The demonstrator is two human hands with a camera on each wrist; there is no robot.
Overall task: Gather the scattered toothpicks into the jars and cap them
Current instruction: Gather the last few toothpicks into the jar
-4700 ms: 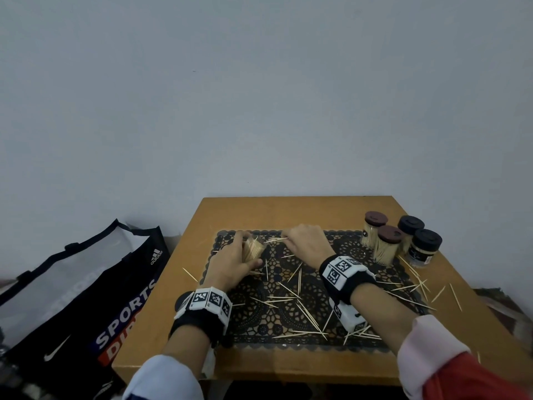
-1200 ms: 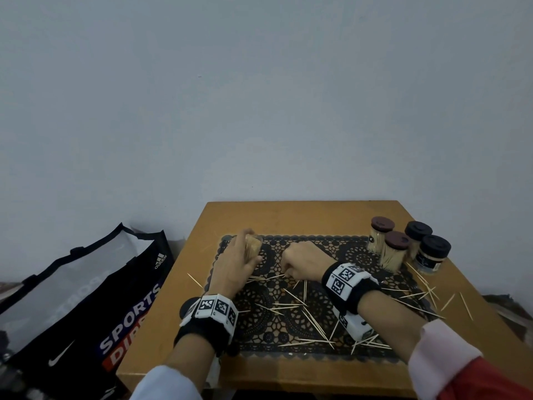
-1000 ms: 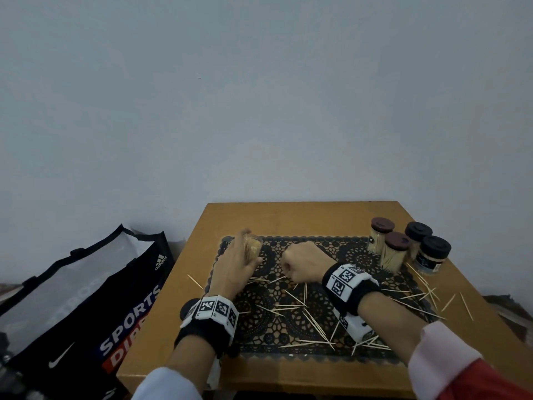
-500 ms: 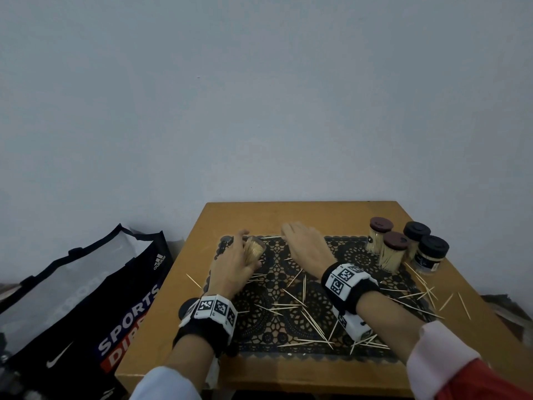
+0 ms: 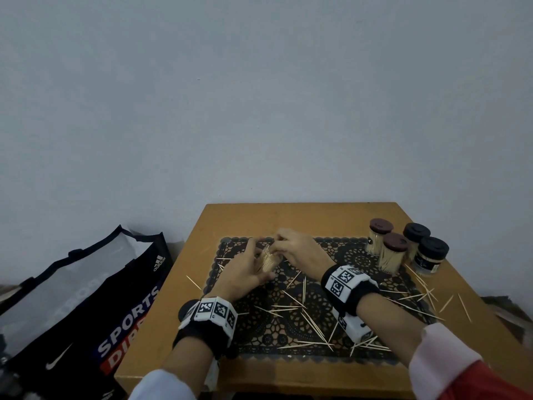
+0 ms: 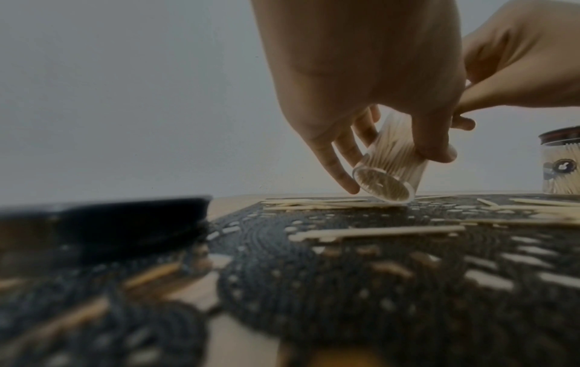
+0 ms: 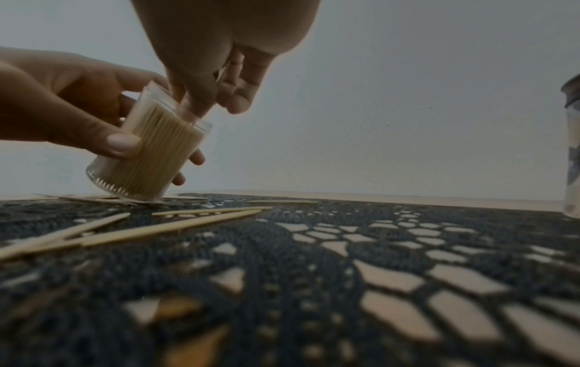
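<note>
My left hand point(image 5: 248, 269) grips a clear open jar point(image 5: 269, 261) packed with toothpicks, tilted with its base edge on the black lace mat point(image 5: 360, 261). In the left wrist view the jar point(image 6: 392, 164) shows its round bottom. My right hand point(image 5: 285, 249) has its curled fingertips at the jar's mouth point(image 7: 188, 119), pinching toothpicks there. Many loose toothpicks point(image 5: 302, 310) lie across the mat's middle and front. A black lid point(image 5: 184, 308) lies by my left wrist, blurred in the left wrist view point(image 6: 125, 223).
Several capped jars point(image 5: 393, 251) of toothpicks stand at the back right of the wooden table point(image 5: 288, 217). More toothpicks point(image 5: 447, 303) lie off the mat at the right, one point(image 5: 193, 282) at the left. A sports bag point(image 5: 86, 298) sits on the floor to the left.
My right hand reached to the mat's far edge half a second ago and has now come back to the jar's mouth. The left hand keeps holding the tilted jar in the same spot.
</note>
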